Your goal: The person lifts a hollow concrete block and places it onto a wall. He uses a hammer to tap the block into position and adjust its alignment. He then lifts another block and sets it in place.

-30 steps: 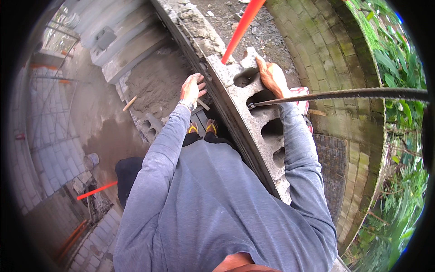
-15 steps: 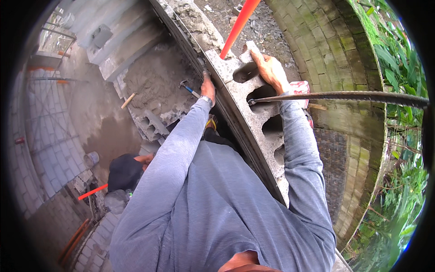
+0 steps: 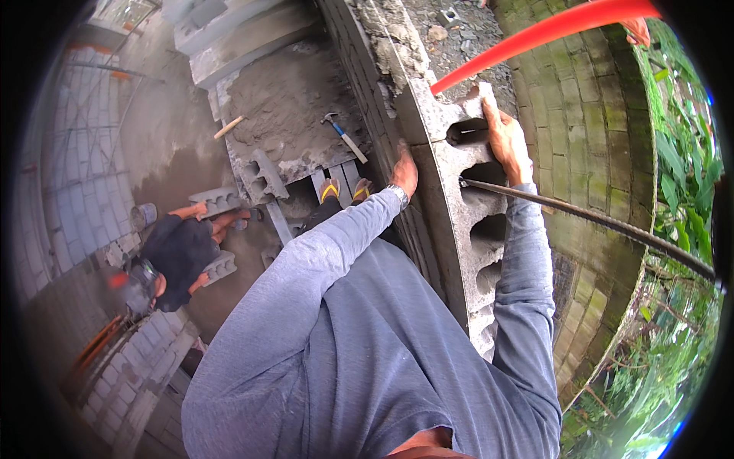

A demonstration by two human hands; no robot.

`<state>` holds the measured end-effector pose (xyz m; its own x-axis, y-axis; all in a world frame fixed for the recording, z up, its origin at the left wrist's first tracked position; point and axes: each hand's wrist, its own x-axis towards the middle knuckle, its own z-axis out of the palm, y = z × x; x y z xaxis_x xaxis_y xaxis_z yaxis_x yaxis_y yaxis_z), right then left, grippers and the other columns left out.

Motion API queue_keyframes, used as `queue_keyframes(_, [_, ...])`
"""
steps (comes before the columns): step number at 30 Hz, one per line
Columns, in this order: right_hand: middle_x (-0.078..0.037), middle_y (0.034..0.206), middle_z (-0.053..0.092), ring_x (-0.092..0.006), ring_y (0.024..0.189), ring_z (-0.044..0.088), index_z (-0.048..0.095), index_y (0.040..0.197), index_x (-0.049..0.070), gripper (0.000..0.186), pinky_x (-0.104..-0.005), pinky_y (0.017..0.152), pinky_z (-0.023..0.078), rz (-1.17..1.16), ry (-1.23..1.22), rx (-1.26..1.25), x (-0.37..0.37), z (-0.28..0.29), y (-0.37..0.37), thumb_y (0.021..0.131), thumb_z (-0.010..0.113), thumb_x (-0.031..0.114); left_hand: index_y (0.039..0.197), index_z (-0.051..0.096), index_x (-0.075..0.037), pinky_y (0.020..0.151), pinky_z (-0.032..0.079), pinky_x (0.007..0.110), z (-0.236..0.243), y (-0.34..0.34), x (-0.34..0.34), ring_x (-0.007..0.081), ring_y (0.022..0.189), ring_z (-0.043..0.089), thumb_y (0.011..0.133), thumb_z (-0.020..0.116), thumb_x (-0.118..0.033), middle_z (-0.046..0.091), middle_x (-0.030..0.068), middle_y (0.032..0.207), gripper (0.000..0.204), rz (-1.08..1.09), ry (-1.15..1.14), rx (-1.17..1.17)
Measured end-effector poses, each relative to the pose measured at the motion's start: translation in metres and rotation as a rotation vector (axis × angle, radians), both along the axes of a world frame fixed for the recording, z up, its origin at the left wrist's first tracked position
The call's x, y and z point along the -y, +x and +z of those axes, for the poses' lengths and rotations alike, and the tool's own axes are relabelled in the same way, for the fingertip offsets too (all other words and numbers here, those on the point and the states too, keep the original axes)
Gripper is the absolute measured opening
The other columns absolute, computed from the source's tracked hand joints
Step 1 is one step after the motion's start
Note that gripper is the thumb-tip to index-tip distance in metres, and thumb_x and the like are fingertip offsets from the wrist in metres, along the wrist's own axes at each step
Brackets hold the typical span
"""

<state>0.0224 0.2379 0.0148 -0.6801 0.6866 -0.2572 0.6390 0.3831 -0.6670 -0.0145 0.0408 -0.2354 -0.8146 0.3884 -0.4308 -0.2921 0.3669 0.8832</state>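
A grey hollow concrete block (image 3: 441, 112) sits on top of the block wall, in line with more blocks toward me. My right hand (image 3: 510, 147) is closed over its far right end, fingers hooked on the outer edge. Flat against the near side of the wall, by the block's lower edge, rests my left hand (image 3: 405, 171), fingers stretched out. A ribbed steel bar (image 3: 589, 219) rises out of a hollow close to my right forearm. Just beyond the block stands an orange-red pipe (image 3: 535, 46), which looks strongly tilted in this view.
Below on the left, mortar (image 3: 294, 99) lies on a platform with a blue-and-white-handled claw hammer (image 3: 344, 138), a wooden-handled tool (image 3: 229, 126) and a loose hollow block (image 3: 265, 174). A co-worker (image 3: 180, 249) bends there, hands on blocks (image 3: 218, 200). A mossy wall (image 3: 566, 99) runs along the right.
My view has shifted, so the wall and both hands appear farther right. The co-worker, with blocks in hand, shows more fully. The orange-red pipe leans more to the right.
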Motion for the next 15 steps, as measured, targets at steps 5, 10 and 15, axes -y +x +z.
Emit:
queue_keyframes(5, [-0.024,0.105,0.072,-0.0315,0.101,0.069,0.067,0.124,0.000,0.069,-0.0377,0.091,0.049,0.005,-0.037,0.073,-0.010,0.010,0.006,0.095,0.053,0.061,0.146,0.043,0.004,0.118,0.031,0.037,0.048,-0.050,0.002,0.0330,0.138,0.045,0.110,0.023,-0.041,0.046,0.0238,0.150,0.061,0.016,0.147,-0.062])
queue_keyframes(10, [-0.029,0.118,0.068,-0.0397,0.117,0.064,0.064,0.127,-0.003,0.086,-0.0419,0.100,0.048,0.033,0.069,0.132,0.001,0.025,-0.023,0.086,0.055,0.072,0.148,0.042,0.002,0.114,0.035,0.045,0.060,-0.117,0.001,0.0316,0.136,0.048,0.098,0.043,-0.068,0.048,0.0211,0.150,0.086,0.109,0.242,0.449])
queue_keyframes(15, [-0.033,0.108,0.068,-0.0431,0.109,0.066,0.067,0.117,-0.007,0.086,-0.0446,0.095,0.049,0.038,0.138,0.170,-0.002,0.011,-0.029,0.086,0.054,0.073,0.154,0.036,-0.003,0.118,0.021,0.058,0.094,-0.126,0.004,0.0320,0.146,0.034,0.095,0.046,-0.071,0.039,0.0155,0.158,0.090,0.037,0.293,0.654])
